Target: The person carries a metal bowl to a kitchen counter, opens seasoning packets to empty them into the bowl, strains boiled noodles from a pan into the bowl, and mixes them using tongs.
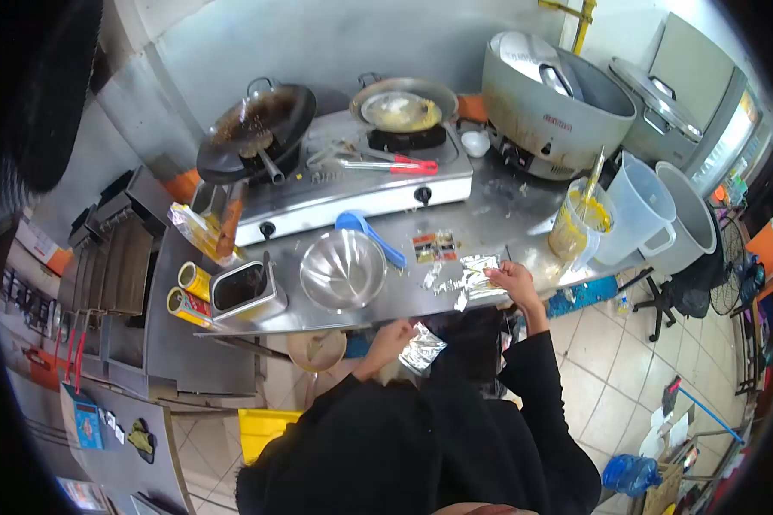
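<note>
A foil piece [423, 349] is held in the left hand [391, 345] just off the worktop [496, 219], while a foil sheet [479, 272] is pinched at its side by the right hand [515, 281] over the worktop, apparently for steadiness.

Legible text: none I can confirm | large rice cooker [532, 116]: red front lettering, too blurred for me | metal lid [517, 53]: lettering, unreadable from here | yellow-and-red cans [186, 302]: print too small
</note>
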A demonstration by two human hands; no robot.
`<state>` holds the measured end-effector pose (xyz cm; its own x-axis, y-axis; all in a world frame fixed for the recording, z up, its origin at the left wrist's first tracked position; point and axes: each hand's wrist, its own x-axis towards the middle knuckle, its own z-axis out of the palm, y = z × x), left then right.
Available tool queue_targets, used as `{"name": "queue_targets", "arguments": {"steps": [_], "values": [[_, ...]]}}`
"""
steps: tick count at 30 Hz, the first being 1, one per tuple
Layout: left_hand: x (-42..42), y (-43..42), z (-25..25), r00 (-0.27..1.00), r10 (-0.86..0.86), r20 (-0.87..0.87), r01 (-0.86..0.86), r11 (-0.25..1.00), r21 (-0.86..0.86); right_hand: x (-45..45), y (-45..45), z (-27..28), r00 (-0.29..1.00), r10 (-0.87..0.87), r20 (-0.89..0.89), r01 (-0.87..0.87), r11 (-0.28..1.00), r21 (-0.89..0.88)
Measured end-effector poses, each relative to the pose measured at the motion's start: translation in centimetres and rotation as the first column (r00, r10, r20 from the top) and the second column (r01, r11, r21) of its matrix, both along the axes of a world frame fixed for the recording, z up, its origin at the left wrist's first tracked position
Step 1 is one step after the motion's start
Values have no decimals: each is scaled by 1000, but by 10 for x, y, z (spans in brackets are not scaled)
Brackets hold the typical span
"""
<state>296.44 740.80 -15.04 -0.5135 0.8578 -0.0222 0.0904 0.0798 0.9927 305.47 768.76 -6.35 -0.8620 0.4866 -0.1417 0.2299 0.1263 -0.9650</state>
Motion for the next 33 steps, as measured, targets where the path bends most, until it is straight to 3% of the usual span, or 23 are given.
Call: {"name": "queue_targets", "arguments": {"steps": [1,2,3,4,6,7,9,11,13,14,15,17,18,19,20,21,22,25,27,29,30,31,33], "values": [[4,4,-10,972,109,-210,-140,981,-135,8,13,-22,962,-87,260,-73,833,549],[6,3,9,955,68,289,-59,997,-41,20,14,-30,989,-56,137,-9,902,432],[4,3,33,706,-35,707,-35,996,85,26,14,-29,994,-83,-70,87,995,58],[0,3,36,592,-53,804,-99,985,138,37,9,-24,954,-180,-238,92,936,-340],[4,9,35,980,167,109,-185,965,183,68,-3,20,928,-19,-373,-298,566,-769],[3,14,36,917,259,-304,-194,954,227,62,-7,-8,983,-118,-141,60,930,-362],[3,21,58,944,267,194,-199,929,-311,66,-17,4,944,-221,244,100,899,427],[3,30,47,838,188,513,-214,977,-9,78,-25,-1,930,-233,-285,134,936,-327],[6,31,66,745,147,651,-238,970,54,101,-36,32,915,-207,-348,-186,548,-816],[3,34,55,931,128,343,-152,987,46,98,-30,20,949,-144,-280,-54,802,-594],[3,35,52,914,92,396,-122,991,52,90,-36,16,985,-161,-67,163,986,23],[3,39,47,869,14,494,-63,995,82,97,-40,6,963,-268,8,258,935,243],[-1,38,42,506,-144,850,-66,976,205,106,-42,4,957,-219,-190,192,970,-151],[-4,37,23,821,-32,570,-103,974,203,116,-45,2,915,-309,-259,139,844,-518],[-7,33,-7,978,93,185,-132,969,210,125,-47,16,935,-264,-236,87,817,-569],[-1,32,11,951,201,-236,-146,962,230,130,-47,28,951,-219,-217,39,784,-619],[5,31,31,941,93,-324,-125,989,-81,123,-53,19,962,-271,-19,271,959,79],[14,26,-6,969,131,211,-183,952,245,132,-63,7,940,-340,31,331,930,162],[20,34,36,988,139,70,-154,936,316,139,-66,1,942,-333,-34,334,943,9],[27,39,38,975,172,139,-192,970,152,135,-77,-1,903,-422,-81,423,906,-8],[28,38,41,970,196,-145,-174,973,148,130,-82,-8,898,-411,-156,435,882,180],[30,36,45,965,194,-178,-171,975,139,132,-88,-8,898,-433,-80,441,883,163],[32,33,52,951,194,-243,-169,978,119,130,-97,-14,915,-393,-94,385,918,-92]]}}
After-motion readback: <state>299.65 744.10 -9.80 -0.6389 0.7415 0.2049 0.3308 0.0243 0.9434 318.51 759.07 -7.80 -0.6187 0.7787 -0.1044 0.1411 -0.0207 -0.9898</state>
